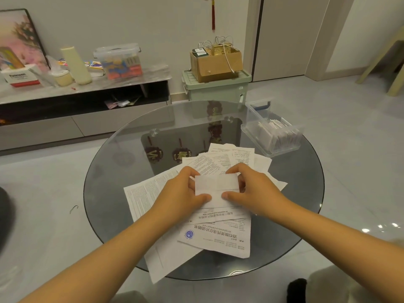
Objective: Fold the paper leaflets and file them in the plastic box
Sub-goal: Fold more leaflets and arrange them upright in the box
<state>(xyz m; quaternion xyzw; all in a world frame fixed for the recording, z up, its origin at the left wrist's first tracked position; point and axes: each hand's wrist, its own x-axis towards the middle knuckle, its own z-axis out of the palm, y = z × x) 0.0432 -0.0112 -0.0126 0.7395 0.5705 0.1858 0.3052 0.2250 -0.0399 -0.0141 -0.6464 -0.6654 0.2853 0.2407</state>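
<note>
Forearms: you are reaching both bare arms in from the bottom edge, over the round glass table (pixel 306 215).
Left hand (pixel 181 194): you are pinching the left end of the folded leaflet (pixel 216 184), thumb on its lower edge and fingers curled behind it.
Right hand (pixel 253 191): you are pinching the right end of that leaflet the same way, thumb near the middle of its lower edge.
Folded leaflet: you are holding it as a small white rectangle just above the loose sheets.
Loose sheets (pixel 216 237): they are lying fanned and overlapping on the glass under your hands.
Plastic box (pixel 272 127): it is sitting open at the table's far right edge, with folded papers standing inside.
</note>
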